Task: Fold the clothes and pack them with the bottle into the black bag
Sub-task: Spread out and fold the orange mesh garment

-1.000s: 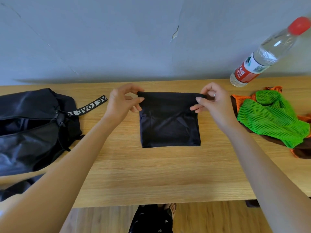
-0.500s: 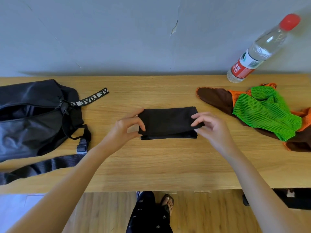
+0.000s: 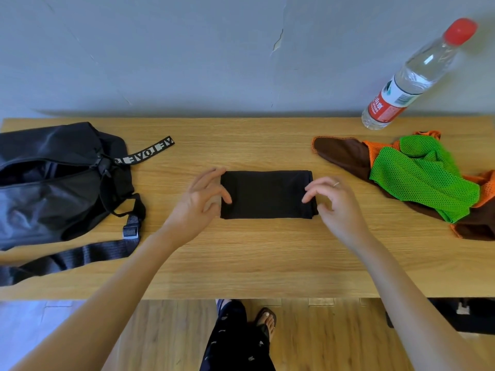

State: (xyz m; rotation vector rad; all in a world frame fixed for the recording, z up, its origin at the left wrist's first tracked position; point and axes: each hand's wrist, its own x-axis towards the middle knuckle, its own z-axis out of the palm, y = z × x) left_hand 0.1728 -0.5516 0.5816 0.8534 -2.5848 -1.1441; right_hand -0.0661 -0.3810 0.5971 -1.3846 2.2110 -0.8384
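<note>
A black garment point(image 3: 266, 194), folded into a flat rectangle, lies at the middle of the wooden table point(image 3: 241, 263). My left hand point(image 3: 199, 203) hovers at its left edge with relaxed fingers and holds nothing. At the garment's right edge my right hand point(image 3: 332, 202) is just as loose, its fingertips over the cloth. The black bag point(image 3: 53, 180) lies open at the table's left end. A clear water bottle point(image 3: 409, 81) with a red cap stands at the back right. A green mesh garment point(image 3: 423, 178) lies crumpled on a brown and orange one point(image 3: 345, 155) on the right.
A grey wall point(image 3: 214, 54) rises right behind the table. The bag's black strap point(image 3: 69, 258) trails along the table's front left edge, and a lettered strap point(image 3: 146, 153) points toward the middle. Below the front edge I see wooden floor and a sandalled foot point(image 3: 265, 319).
The black garment's far half was folded toward me, halving it into a narrow rectangle. Both hands have since let go of its corners and now sit loose beside it.
</note>
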